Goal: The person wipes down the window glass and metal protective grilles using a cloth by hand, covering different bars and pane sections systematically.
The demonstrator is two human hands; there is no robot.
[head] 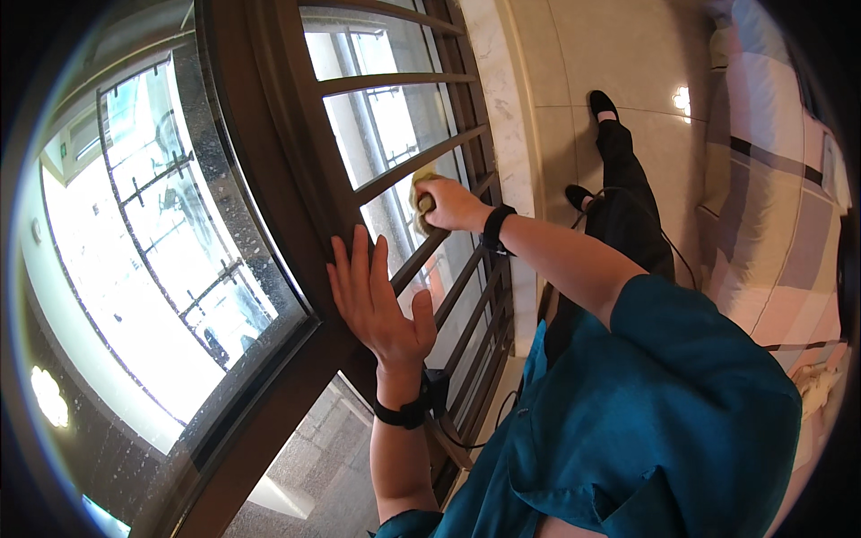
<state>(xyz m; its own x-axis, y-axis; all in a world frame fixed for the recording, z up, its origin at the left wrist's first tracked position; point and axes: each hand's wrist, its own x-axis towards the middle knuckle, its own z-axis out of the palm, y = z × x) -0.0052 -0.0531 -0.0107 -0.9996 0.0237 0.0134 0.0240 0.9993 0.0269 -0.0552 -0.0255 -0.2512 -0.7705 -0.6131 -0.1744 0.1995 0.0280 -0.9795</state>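
My left hand [382, 306] lies with its fingers apart and its palm towards the brown window frame [296, 155], beside the barred opening. It holds nothing. Farther along, my right hand [454, 204] grips a bunched yellowish cloth [422, 225] between two brown window bars. The cloth is at the glass pane [397, 118] behind the bars; whether it touches the pane is hard to tell. A bar [420, 259] runs just below the right fist. Each wrist wears a black strap.
A large glass pane [242, 296] with white specks fills the left side. A pale marble sill [501, 101] borders the bars. Tiled floor [605, 47] lies beyond it, where my black shoes stand. At right is checked bedding [767, 222]. A thin cable [464, 444] hangs near my left wrist.
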